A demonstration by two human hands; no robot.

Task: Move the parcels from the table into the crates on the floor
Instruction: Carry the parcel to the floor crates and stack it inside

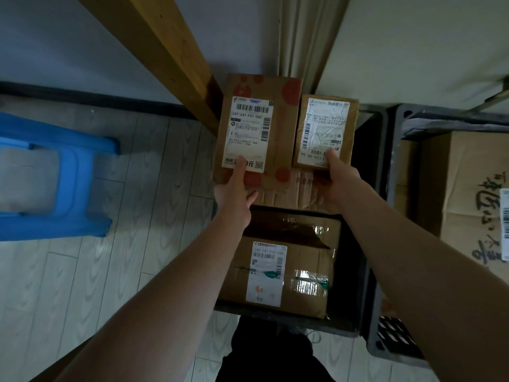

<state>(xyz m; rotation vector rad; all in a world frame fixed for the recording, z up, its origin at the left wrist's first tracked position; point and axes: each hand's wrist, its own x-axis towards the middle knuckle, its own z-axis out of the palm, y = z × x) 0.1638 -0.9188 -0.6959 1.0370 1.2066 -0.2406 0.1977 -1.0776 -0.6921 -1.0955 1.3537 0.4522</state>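
Large parcel [259, 128] is gripped by left hand [234, 193], small parcel [325, 130] by right hand [343, 183]; taped box [281, 274] already crated at 6 o'clock.

pale wood-plank floor [96, 271], white wall [55, 37], blue plastic stool [68, 175], slanting wooden beam [165, 51], dim light.

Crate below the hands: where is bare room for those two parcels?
Little. A taped parcel fills the crate's near end; crumpled cardboard lies beyond it, under the spotted parcel in the left hand and the small parcel in the right hand. Bare: only a dark strip along the right wall. The next crate holds a big box.
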